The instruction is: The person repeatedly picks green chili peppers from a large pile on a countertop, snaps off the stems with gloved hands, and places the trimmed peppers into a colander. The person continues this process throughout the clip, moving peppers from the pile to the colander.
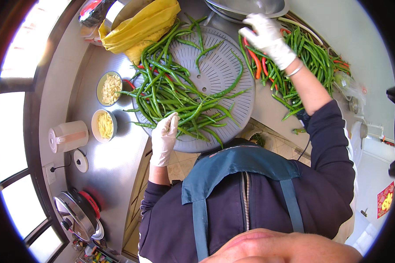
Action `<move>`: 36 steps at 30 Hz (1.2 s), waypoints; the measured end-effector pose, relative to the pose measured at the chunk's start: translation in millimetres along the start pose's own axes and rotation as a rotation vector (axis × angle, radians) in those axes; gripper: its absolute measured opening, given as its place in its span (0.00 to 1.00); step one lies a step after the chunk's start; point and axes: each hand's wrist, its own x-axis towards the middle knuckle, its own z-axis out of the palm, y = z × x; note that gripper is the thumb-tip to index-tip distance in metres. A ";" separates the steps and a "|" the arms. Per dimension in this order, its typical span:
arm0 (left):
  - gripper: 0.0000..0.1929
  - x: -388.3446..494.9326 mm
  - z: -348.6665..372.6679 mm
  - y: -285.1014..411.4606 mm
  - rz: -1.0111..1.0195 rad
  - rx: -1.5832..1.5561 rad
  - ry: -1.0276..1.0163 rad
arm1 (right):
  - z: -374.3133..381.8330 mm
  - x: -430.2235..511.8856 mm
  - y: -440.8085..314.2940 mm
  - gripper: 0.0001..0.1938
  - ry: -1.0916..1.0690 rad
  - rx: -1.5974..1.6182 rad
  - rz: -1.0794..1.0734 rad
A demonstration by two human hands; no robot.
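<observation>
Long green chili peppers (171, 95), with a few red ones among them, lie over the left part of a round grey slotted tray (214, 70). My left hand (166, 136), in a white glove, is at the near left edge of these peppers, fingertips pinched together; whether a pepper is between them is hidden. My right hand (266, 39), also gloved, is raised over the left end of a second pile of green peppers (302, 56) on the counter at the right, fingers apart and holding nothing. Red peppers (255, 62) lie just below that hand.
A yellow bag (141, 28) stands behind the tray, steel bowls (250, 6) at the back. Left are a bowl of garlic cloves (111, 89), a bowl of yellow shreds (104, 126), a lidded pitcher (69, 136), its separate lid (81, 161) and a lidded electric pan (79, 213).
</observation>
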 end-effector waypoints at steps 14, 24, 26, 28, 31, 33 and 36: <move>0.10 -63.7 -56.9 -57.3 -0.123 0.099 0.256 | 219.6 152.6 -164.7 0.47 -0.772 -0.091 -0.093; 0.11 -71.1 -58.3 -66.4 -0.072 0.141 0.284 | 218.4 155.0 -176.9 0.11 -0.913 -0.036 -0.075; 0.11 -62.5 -55.5 -66.9 -0.047 0.131 0.256 | 197.9 150.5 -167.9 0.10 -0.815 -0.063 -0.074; 0.11 -52.0 -51.0 -65.9 -0.036 0.099 0.234 | 169.4 149.4 -154.0 0.08 -0.654 -0.072 -0.058; 0.12 -33.1 -46.0 -56.4 0.009 0.092 0.209 | 118.4 142.7 -137.0 0.07 -0.417 0.034 -0.018; 0.12 -15.6 -42.5 -41.8 0.026 0.120 0.201 | 83.4 137.0 -127.6 0.10 -0.408 -0.025 -0.047; 0.17 25.6 -35.2 -6.9 0.078 -0.135 0.382 | 42.3 121.0 -122.9 0.13 -0.349 -0.044 0.010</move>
